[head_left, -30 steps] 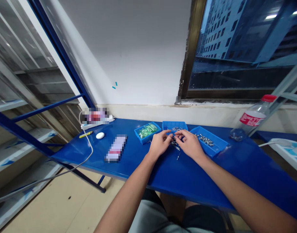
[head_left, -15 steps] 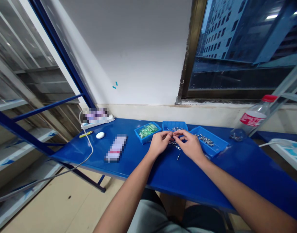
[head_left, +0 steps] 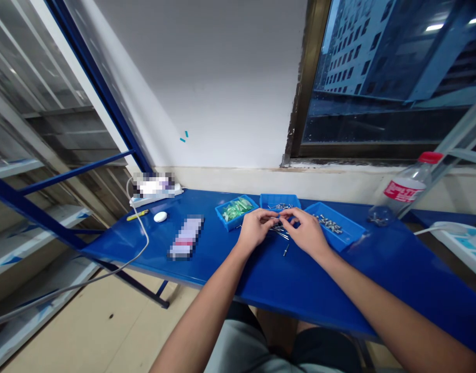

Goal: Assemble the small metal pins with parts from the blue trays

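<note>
My left hand (head_left: 254,229) and my right hand (head_left: 306,232) meet over a blue table (head_left: 230,259), fingertips pinched together on a small metal part (head_left: 279,220) that I cannot name. Loose metal pins (head_left: 281,234) lie on the table under the hands, and one more pin (head_left: 285,250) lies nearer me. Three blue trays stand just behind: one with green pieces (head_left: 235,211), a middle tray (head_left: 280,201) with metal parts, and a right tray (head_left: 334,225) with silver cylinders.
A plastic bottle with a red cap (head_left: 406,189) leans at the right by the window. A white power strip (head_left: 154,192), a white round object (head_left: 160,216), a yellow pen (head_left: 137,215) and a cable (head_left: 137,254) lie at the left. Metal shelving (head_left: 36,171) stands left.
Both hands stayed in front of the middle tray; the fingertips shifted slightly against each other, working the small part.
</note>
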A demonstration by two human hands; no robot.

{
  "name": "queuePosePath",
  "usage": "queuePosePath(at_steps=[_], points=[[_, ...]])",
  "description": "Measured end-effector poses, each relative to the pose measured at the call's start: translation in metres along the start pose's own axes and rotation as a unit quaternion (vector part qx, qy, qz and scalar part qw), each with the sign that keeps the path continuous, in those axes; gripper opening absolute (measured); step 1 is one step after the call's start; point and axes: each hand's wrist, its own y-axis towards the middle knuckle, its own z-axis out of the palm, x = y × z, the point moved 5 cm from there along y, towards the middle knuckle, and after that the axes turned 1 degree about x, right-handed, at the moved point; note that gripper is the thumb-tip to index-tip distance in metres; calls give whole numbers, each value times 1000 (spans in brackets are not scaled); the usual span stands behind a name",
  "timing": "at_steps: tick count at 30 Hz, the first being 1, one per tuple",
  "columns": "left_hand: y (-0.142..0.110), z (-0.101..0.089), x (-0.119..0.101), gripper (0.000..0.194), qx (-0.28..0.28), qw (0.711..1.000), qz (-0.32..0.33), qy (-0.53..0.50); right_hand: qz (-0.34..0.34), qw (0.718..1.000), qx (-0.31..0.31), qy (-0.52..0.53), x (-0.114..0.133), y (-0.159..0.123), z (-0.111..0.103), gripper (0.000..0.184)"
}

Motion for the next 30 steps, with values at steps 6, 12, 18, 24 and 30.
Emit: queuePosePath(at_steps=[6, 12, 18, 24, 30], points=[[1, 8, 8, 40, 28, 989, -38, -141, 15, 999, 38, -6, -9, 0, 6, 19], [-2, 5, -3, 54, 15, 987, -75, -142, 15, 1000, 25, -2, -4, 0, 3, 32], [-5, 10, 0, 46, 63, 988, -88, -111, 12, 1000, 25, -2, -3, -1, 0, 11], [-2, 5, 3, 40, 25, 992, -64, -107, 11, 997, 71, 19, -8, 0, 8, 14], [-3, 2, -3, 59, 15, 999, -31, -27, 56, 995, 50, 64, -12, -1, 8, 20]])
